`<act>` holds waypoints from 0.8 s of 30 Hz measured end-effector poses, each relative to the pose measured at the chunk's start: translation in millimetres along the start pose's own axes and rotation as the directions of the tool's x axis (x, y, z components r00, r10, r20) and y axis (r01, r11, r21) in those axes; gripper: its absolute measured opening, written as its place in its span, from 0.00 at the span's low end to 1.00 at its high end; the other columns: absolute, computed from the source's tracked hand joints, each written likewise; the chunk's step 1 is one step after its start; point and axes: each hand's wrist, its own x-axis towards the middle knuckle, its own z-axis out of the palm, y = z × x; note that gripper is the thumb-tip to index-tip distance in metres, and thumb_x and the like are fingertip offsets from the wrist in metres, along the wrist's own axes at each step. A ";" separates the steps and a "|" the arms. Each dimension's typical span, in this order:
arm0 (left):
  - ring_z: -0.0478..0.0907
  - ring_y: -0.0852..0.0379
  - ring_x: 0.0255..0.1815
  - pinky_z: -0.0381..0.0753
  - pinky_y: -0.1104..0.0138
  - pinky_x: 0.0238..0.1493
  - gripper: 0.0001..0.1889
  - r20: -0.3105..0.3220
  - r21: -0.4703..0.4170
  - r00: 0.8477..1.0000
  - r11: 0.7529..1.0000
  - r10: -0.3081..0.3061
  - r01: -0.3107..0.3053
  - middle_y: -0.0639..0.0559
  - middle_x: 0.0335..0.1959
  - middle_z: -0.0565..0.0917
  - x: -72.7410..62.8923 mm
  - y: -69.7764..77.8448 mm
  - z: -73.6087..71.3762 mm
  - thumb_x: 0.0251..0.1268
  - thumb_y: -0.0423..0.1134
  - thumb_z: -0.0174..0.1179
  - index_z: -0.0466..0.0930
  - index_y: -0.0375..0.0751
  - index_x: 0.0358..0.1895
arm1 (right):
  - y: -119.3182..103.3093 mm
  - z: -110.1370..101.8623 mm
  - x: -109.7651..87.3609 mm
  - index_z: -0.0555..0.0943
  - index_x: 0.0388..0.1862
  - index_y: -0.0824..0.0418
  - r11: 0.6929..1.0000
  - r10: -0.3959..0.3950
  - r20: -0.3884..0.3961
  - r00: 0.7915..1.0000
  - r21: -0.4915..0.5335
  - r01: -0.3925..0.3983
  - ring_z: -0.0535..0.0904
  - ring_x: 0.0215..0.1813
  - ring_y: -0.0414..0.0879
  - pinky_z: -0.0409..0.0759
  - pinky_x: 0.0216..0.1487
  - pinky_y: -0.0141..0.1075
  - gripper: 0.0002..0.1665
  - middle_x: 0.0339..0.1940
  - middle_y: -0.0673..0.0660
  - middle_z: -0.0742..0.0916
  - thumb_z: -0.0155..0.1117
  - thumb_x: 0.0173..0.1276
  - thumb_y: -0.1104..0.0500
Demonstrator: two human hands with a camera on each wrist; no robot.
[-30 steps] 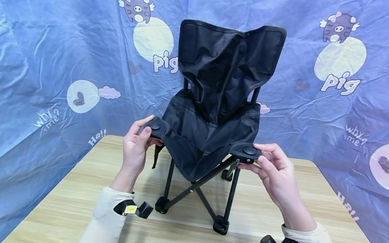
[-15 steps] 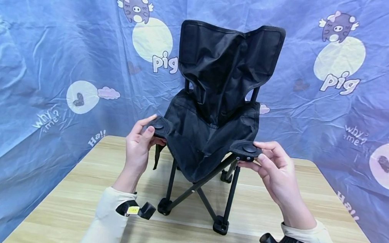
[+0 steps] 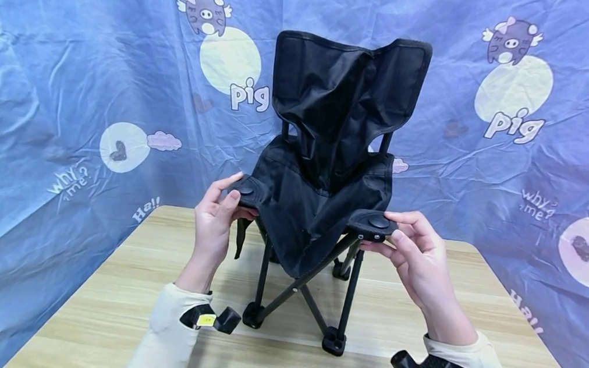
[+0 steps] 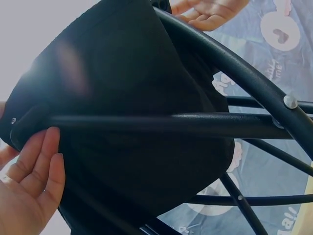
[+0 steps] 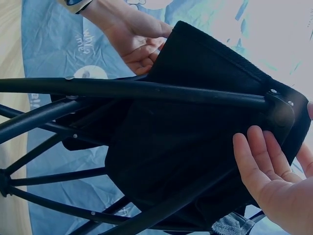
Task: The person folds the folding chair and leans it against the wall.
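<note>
A black folding chair stands partly unfolded on the table, its fabric back upright and its seat sagging in a V. My left hand pinches the front left seat corner, thumb and forefinger at its round button. On the other side my right hand grips the front right corner in the same way, fingers underneath. From below, the left wrist view shows the left hand's fingers against the corner by a dark tube. In the right wrist view, the right hand's fingers lie along the fabric underside near two rivets.
The wooden table carries the chair's black plastic feet. A blue curtain with pig prints hangs close behind and on both sides. Crossed front legs meet below the seat. A strap dangles at the left.
My left hand has moved a little to the right with its seat corner, and the front left foot has shifted right too. The right hand stays almost in place, slightly higher.
</note>
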 end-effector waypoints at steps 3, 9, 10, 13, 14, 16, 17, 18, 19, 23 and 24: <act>0.84 0.59 0.25 0.84 0.70 0.31 0.21 -0.006 0.004 1.000 1.000 -0.004 0.004 0.51 0.28 0.87 -0.1 0.0 1.3 0.68 0.47 0.65 0.80 0.39 0.58 | 0.4 -0.1 0.6 0.76 0.57 0.70 1.000 0.003 0.000 1.000 -0.013 -0.003 0.84 0.52 0.52 0.84 0.51 0.49 0.17 0.51 0.64 0.85 0.44 0.76 0.75; 0.84 0.58 0.25 0.84 0.70 0.31 0.23 -0.009 0.015 1.000 1.000 -0.009 0.009 0.51 0.27 0.87 1.0 0.7 4.8 0.68 0.47 0.65 0.79 0.35 0.59 | -0.5 -0.2 2.2 0.75 0.57 0.72 1.000 -0.003 0.009 1.000 0.006 0.003 0.84 0.52 0.53 0.84 0.52 0.48 0.16 0.51 0.65 0.85 0.46 0.76 0.74; 0.84 0.58 0.25 0.84 0.70 0.31 0.23 -0.009 0.020 1.000 1.000 -0.007 0.007 0.51 0.27 0.86 0.9 0.7 5.3 0.69 0.46 0.64 0.79 0.34 0.59 | -0.5 -0.2 2.2 0.75 0.58 0.72 1.000 -0.002 0.009 1.000 0.011 0.002 0.84 0.52 0.54 0.83 0.52 0.49 0.16 0.51 0.65 0.85 0.46 0.76 0.74; 0.84 0.58 0.25 0.84 0.70 0.31 0.21 -0.012 0.035 1.000 0.999 0.000 0.001 0.51 0.27 0.86 0.7 1.0 6.7 0.70 0.43 0.62 0.78 0.31 0.59 | -0.5 0.2 2.4 0.75 0.57 0.72 1.000 -0.005 0.008 1.000 0.010 0.005 0.84 0.52 0.53 0.83 0.52 0.49 0.16 0.51 0.65 0.85 0.46 0.76 0.74; 0.84 0.59 0.25 0.84 0.70 0.31 0.20 -0.013 0.038 1.000 0.999 0.001 0.000 0.51 0.27 0.86 0.7 1.0 7.2 0.71 0.41 0.60 0.78 0.31 0.59 | -0.2 0.4 2.5 0.75 0.57 0.72 1.000 -0.007 0.010 1.000 0.009 0.007 0.84 0.52 0.54 0.83 0.52 0.49 0.16 0.51 0.65 0.85 0.46 0.76 0.74; 0.84 0.58 0.25 0.84 0.69 0.31 0.19 -0.012 0.038 1.000 0.999 0.000 0.001 0.51 0.27 0.86 0.7 1.0 8.3 0.71 0.38 0.58 0.78 0.32 0.59 | 0.1 0.6 2.8 0.75 0.57 0.72 1.000 -0.009 0.009 1.000 0.013 0.009 0.84 0.52 0.54 0.83 0.52 0.49 0.16 0.51 0.65 0.85 0.46 0.76 0.74; 0.84 0.59 0.24 0.84 0.69 0.30 0.18 -0.012 0.037 1.000 0.999 -0.002 0.002 0.51 0.27 0.86 0.9 1.0 8.9 0.70 0.37 0.57 0.78 0.32 0.59 | 0.1 0.7 3.0 0.76 0.57 0.72 1.000 -0.010 0.008 1.000 0.015 0.010 0.84 0.52 0.54 0.83 0.52 0.48 0.16 0.51 0.65 0.85 0.46 0.76 0.75; 0.84 0.59 0.24 0.84 0.70 0.30 0.18 -0.011 0.035 1.000 0.999 -0.005 0.005 0.51 0.27 0.86 0.9 1.0 9.6 0.70 0.36 0.56 0.79 0.33 0.59 | 0.2 0.6 3.2 0.75 0.57 0.73 1.000 -0.011 0.007 1.000 0.020 0.010 0.84 0.52 0.54 0.83 0.52 0.48 0.16 0.51 0.65 0.85 0.46 0.76 0.75; 0.84 0.59 0.24 0.84 0.70 0.30 0.18 -0.011 0.034 1.000 0.999 -0.007 0.007 0.51 0.27 0.86 1.0 1.0 10.2 0.70 0.35 0.55 0.79 0.33 0.59 | 0.2 0.8 3.4 0.76 0.57 0.73 1.000 -0.012 0.007 1.000 0.022 0.012 0.84 0.52 0.54 0.83 0.52 0.48 0.16 0.51 0.65 0.85 0.46 0.76 0.75; 0.84 0.58 0.24 0.84 0.70 0.30 0.18 -0.009 0.032 1.000 0.999 -0.010 0.010 0.51 0.26 0.86 1.2 1.4 12.4 0.69 0.35 0.54 0.78 0.33 0.59 | 0.0 1.2 4.1 0.76 0.57 0.72 1.000 -0.014 0.004 1.000 0.020 0.014 0.84 0.52 0.53 0.83 0.52 0.48 0.15 0.51 0.65 0.85 0.47 0.76 0.74; 0.84 0.58 0.24 0.84 0.70 0.30 0.18 -0.007 0.033 1.000 0.999 -0.009 0.009 0.51 0.26 0.86 1.2 1.6 12.7 0.69 0.35 0.54 0.78 0.33 0.59 | 0.0 1.1 4.3 0.76 0.56 0.72 1.000 -0.014 0.004 1.000 0.020 0.014 0.84 0.52 0.53 0.83 0.52 0.48 0.15 0.51 0.65 0.85 0.47 0.76 0.74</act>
